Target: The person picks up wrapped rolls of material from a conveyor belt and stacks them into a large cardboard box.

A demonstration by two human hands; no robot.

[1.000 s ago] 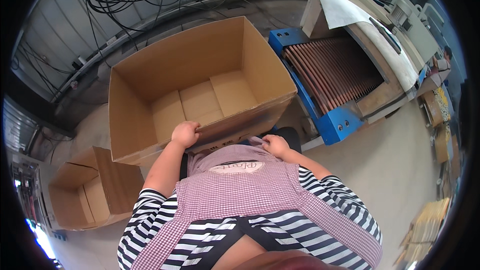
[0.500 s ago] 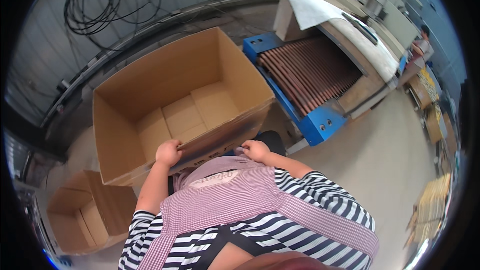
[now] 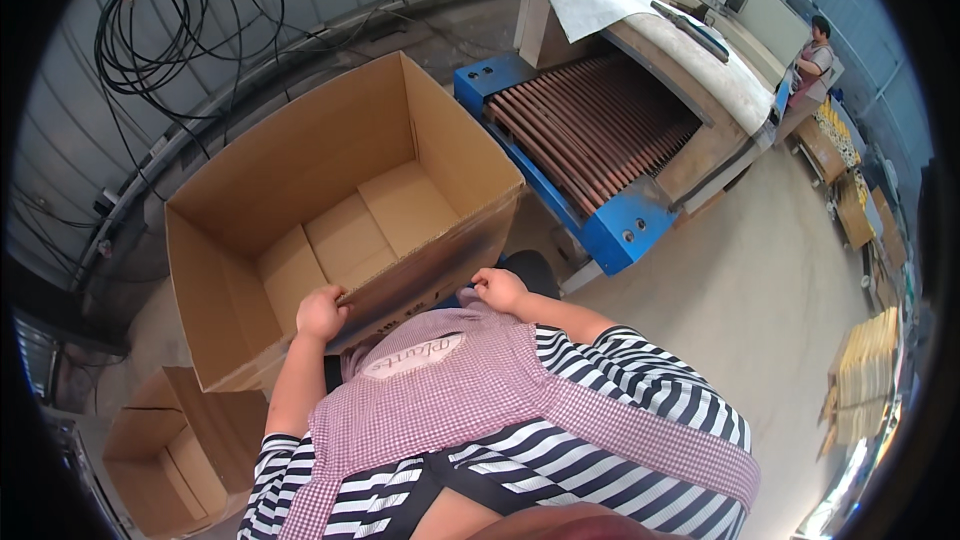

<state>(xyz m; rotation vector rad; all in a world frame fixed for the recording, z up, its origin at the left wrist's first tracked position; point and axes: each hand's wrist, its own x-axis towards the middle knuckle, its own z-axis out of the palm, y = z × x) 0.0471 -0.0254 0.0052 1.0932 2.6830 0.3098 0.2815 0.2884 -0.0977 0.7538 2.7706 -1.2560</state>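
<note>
A large open cardboard box (image 3: 290,140) stands in front of me, its inside bare down to the bottom flaps. My left hand (image 3: 322,313) is closed over the box's near rim, fingers curled to the inner side. Close to my waist, my right hand (image 3: 502,290) is closed in a pinch on the hem of my pink checked apron (image 3: 440,380), just off the box's near wall. Dark printing on that wall is partly hidden by the apron and my hands.
A second, smaller open cardboard box (image 3: 180,450) sits at lower left. Right of the large box is a blue-framed roller conveyor (image 3: 600,130) leading into a machine with a white cloth (image 3: 620,5). Coiled black cable (image 3: 150,30) hangs on the wall. Another person (image 3: 812,60) is far right, near stacked boards (image 3: 860,380).
My view has turned slightly, so the box, conveyor and hands sit a little further left in the picture. Both hands keep their holds, and the box stays in place.
</note>
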